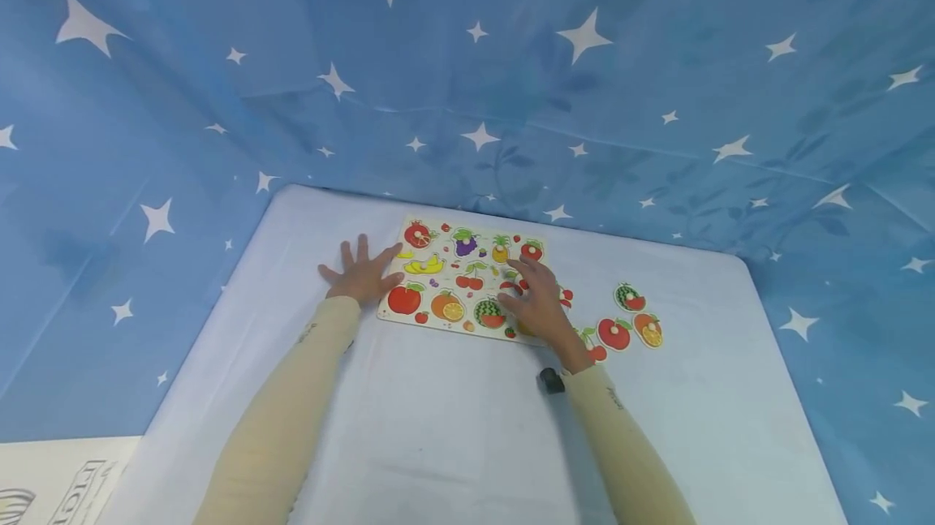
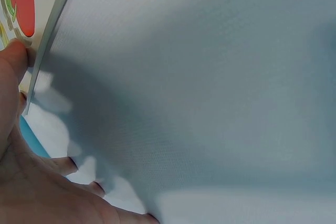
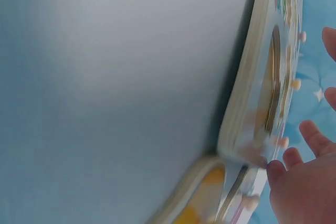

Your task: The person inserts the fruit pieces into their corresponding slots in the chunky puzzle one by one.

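A wooden fruit puzzle board (image 1: 447, 245) lies flat toward the back of the table, with knobbed pieces such as bananas (image 1: 424, 265), grapes (image 1: 464, 243) and a pineapple (image 1: 500, 250) on it. My left hand (image 1: 358, 275) is spread at the board's left end. In the left wrist view its thumb (image 2: 16, 56) rests on the board's edge. Over the right part of the board, my right hand (image 1: 544, 310) has its fingers and thumb apart, with nothing seen gripped between them. It hides part of the board. The right wrist view shows an orange-toned recess (image 3: 268, 87) by the near edge.
Right of the board lie several loose pieces: a watermelon (image 1: 629, 298), a red apple-like fruit (image 1: 613, 335), an orange (image 1: 648, 330) and cherries (image 1: 595, 352). A small black object (image 1: 551, 380) sits beside the right wrist. A blue star-patterned curtain (image 1: 438, 71) rises behind the white tabletop (image 1: 453, 428).
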### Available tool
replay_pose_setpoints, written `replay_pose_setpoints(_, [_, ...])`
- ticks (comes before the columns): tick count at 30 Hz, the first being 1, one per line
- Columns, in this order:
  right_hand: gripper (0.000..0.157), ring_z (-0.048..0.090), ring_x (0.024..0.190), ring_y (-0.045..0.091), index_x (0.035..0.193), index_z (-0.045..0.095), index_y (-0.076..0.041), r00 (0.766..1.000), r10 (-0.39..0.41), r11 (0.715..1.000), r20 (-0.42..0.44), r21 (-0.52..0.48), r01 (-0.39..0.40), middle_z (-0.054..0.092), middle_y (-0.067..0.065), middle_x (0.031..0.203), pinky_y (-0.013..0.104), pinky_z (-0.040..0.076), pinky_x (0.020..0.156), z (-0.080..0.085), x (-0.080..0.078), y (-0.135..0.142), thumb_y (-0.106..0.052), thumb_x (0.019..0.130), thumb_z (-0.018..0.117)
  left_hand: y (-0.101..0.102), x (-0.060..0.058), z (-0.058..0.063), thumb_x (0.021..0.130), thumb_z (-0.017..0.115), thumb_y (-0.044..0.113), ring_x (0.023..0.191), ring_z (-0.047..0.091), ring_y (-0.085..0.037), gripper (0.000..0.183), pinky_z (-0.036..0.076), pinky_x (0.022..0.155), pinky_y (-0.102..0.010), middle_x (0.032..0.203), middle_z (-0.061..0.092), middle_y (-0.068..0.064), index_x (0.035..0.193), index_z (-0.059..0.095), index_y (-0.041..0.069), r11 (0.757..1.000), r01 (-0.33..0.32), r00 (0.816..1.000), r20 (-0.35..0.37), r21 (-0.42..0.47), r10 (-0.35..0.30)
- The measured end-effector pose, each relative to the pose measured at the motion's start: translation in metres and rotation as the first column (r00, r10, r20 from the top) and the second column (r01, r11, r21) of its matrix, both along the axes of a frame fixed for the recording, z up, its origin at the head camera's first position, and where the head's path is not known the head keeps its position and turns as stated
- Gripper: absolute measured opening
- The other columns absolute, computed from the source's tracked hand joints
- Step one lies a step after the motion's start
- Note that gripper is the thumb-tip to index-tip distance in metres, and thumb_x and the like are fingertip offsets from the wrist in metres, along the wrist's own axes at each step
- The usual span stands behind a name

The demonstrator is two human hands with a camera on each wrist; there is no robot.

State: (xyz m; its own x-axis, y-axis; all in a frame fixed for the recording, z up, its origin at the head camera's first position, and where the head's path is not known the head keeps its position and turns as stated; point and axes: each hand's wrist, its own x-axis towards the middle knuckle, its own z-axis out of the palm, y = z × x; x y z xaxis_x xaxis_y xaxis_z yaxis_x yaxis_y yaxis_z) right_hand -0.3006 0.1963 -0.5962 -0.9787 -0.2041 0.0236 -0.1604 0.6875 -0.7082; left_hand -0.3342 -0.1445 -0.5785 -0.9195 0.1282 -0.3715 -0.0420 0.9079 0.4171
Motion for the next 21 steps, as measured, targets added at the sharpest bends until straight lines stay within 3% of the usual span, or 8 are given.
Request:
replay_pose_setpoints(8, [0.067,0.016,0.159,0.041,0.160,0.049,-0.010,0.999,-0.025,1.000,0.028,-0.017,0.025,0.033,0.015,0.170,0.073,0.007,0.122,-0.002,0.009,0.029,-0.022,0.100,0.077,0.000,0.003,0.005,0.109,0.056,0.045,0.157,-0.013,-0.058,0.074,-0.001,0.110,-0.089,0.175,-0.010,-0.028,0.172,0.023,0.028,1.000,0.006,1.000,-0.004,-0.006,-0.006])
replay_pose_setpoints(14, [0.068,0.016,0.158,0.042,0.160,0.049,-0.012,0.997,-0.065,0.997,0.052,0.040,0.063,0.032,0.016,0.171,0.074,0.005,0.122,-0.001,0.014,0.056,-0.023,0.100,0.078,-0.002,-0.002,-0.002,0.108,0.057,0.044,0.156,-0.018,-0.057,0.075,-0.004,0.109,-0.089,0.175,-0.014,-0.027,0.173,0.022,0.029,1.000,0.007,1.000,0.004,0.007,-0.007])
replay_pose_setpoints(21, [0.067,0.019,0.158,0.045,0.159,0.049,-0.010,0.988,-0.139,0.982,0.069,0.139,0.128,0.032,0.020,0.170,0.075,0.015,0.121,0.004,0.025,0.092,-0.022,0.100,0.077,-0.004,-0.003,-0.003,0.108,0.057,0.046,0.156,-0.017,-0.058,0.076,-0.004,0.108,-0.090,0.175,-0.014,-0.027,0.173,0.021,0.030,1.000,0.019,1.000,0.000,0.000,-0.019])
